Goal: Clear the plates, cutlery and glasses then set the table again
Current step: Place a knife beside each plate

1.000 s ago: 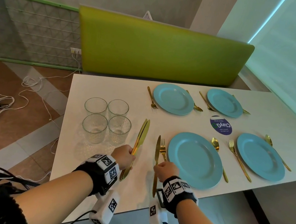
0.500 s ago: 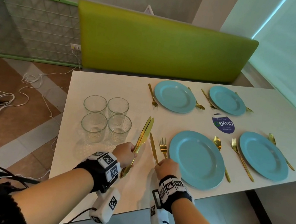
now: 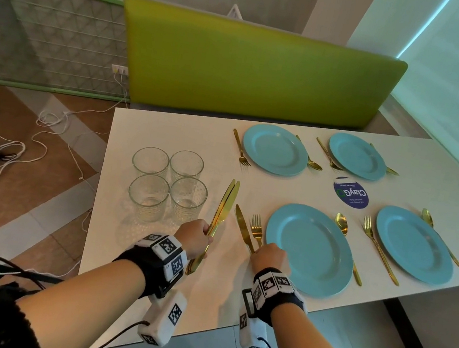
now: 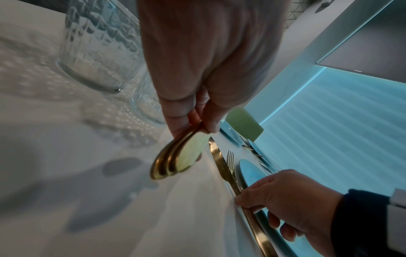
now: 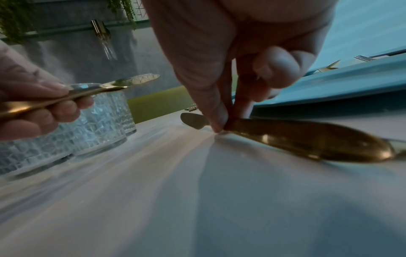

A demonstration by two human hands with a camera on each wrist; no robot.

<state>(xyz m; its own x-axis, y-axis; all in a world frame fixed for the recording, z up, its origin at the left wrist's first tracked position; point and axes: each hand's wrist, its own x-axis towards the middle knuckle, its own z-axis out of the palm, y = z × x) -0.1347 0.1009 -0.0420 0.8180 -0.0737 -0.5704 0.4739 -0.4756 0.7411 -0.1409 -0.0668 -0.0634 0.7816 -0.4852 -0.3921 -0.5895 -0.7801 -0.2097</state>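
Note:
My left hand (image 3: 194, 238) grips a bundle of gold knives (image 3: 225, 206) by their handles (image 4: 173, 163), blades pointing away above the white table (image 3: 151, 251). My right hand (image 3: 267, 258) pinches the handle of a single gold knife (image 3: 242, 228) that lies flat on the table, seen close in the right wrist view as knife (image 5: 307, 137). A gold fork (image 3: 257, 228) lies just right of it, beside the near blue plate (image 3: 309, 250). Three more blue plates sit with forks and spoons; the far left one is plate (image 3: 275, 149).
Several clear glasses (image 3: 169, 182) stand grouped left of my left hand. A round blue sticker (image 3: 351, 193) marks the table between the plates. A green bench back (image 3: 253, 67) runs behind the table. Cables lie on the floor at left. The table's near edge is under my wrists.
The single knife has swung from pointing straight away to slanting left, its tip now toward the bundle. My right hand has shifted slightly right on its handle. My left hand has barely moved.

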